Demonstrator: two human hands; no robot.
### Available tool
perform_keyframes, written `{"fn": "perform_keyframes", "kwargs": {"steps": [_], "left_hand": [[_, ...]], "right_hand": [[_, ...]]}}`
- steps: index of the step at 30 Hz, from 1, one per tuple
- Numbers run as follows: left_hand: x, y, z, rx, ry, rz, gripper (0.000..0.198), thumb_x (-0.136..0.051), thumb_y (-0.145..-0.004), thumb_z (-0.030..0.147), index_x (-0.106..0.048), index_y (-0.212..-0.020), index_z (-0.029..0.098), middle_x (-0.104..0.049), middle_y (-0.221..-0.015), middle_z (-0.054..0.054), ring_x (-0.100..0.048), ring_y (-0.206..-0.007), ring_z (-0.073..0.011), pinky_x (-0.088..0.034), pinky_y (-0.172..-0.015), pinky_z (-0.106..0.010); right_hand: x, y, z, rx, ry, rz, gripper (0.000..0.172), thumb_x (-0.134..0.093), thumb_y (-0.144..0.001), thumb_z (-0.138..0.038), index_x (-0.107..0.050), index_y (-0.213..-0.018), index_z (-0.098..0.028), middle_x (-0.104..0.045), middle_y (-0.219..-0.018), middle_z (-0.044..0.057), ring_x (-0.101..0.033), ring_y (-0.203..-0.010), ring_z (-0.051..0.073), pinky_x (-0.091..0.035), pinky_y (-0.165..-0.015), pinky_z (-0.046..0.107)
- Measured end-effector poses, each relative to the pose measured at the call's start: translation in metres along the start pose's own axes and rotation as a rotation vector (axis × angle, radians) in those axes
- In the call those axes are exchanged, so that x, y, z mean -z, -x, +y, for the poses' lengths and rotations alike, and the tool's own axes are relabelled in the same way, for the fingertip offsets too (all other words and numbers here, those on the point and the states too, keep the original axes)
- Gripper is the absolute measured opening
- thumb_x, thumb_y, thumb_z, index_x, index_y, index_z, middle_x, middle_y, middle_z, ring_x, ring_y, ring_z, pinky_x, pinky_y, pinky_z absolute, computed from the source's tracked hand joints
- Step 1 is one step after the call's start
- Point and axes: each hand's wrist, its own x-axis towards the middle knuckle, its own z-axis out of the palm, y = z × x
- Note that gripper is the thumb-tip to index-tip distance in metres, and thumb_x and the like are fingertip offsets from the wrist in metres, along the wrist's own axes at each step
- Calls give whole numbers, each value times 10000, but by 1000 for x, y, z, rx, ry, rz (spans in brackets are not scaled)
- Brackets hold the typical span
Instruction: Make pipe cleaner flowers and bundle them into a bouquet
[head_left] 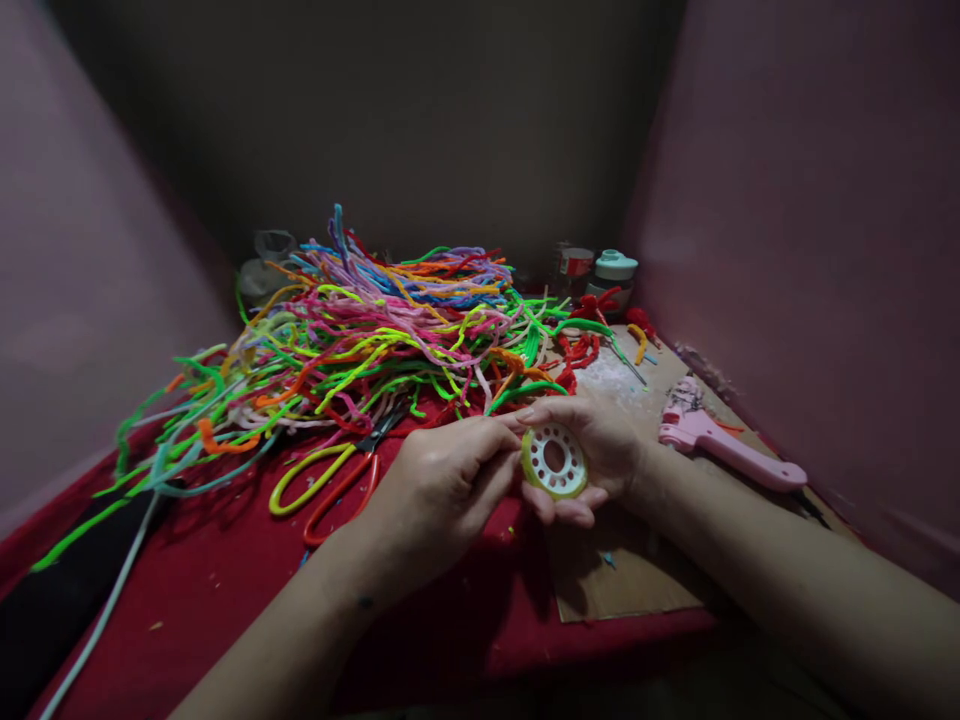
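Note:
My right hand (600,450) cups a small roll of clear tape (555,462) on a white spool with a ring of holes, held above the red cloth (225,590). My left hand (442,490) is curled beside it, its fingertips pinched at the left edge of the roll. Just beyond both hands lies a big heap of pipe cleaners (367,320) in many colours. Scissors with yellow and red handles (330,480) lie on the cloth just left of my left hand.
A pink glue gun (720,440) rests on a brown board (637,580) at the right. Small jars (607,272) stand at the back right, a clear container (266,260) at the back left. Pinkish walls close in on both sides.

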Motion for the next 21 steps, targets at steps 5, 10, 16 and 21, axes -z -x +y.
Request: {"fn": "perform_keyframes", "kwargs": {"steps": [5, 10, 16, 21], "left_hand": [[-1, 2, 0, -80, -174, -12, 106, -492, -830, 141, -553, -743, 149, -575, -676, 4, -490, -566, -67, -353, -527, -181], [1, -2, 2, 151, -70, 73, 124, -486, -815, 198, -559, -723, 157, -540, -628, 12, -474, -552, -78, -349, -517, -196], [8, -10, 0, 838, 879, -102, 156, -523, -753, 248, -491, -620, 172, -348, -422, 77, -260, -341, -42, -201, -325, -169], [8, -9, -4, 1006, 1281, -231, 166, -561, -677, 224, -447, -565, 177, -297, -450, 81, -212, -323, -35, -156, -269, -159]], "right_hand": [[-1, -2, -1, -54, 21, 5, 483, -355, -792, -448, -592, -735, -30, -675, -596, 164, -579, -359, 161, -304, -207, 178], [-10, 0, -1, -94, 182, 91, 510, -349, -775, -479, -598, -771, -34, -642, -517, 128, -490, -292, 126, -261, -210, 184], [-46, 2, 0, 255, 604, 579, 537, -447, -825, -328, -375, -1323, -143, -596, -578, -19, -491, -406, 104, -358, -373, 194], [-59, 7, 5, 450, 1205, 662, 589, -435, -881, -337, -261, -1413, -152, -493, -617, -43, -447, -532, 99, -382, -542, 234]]}}
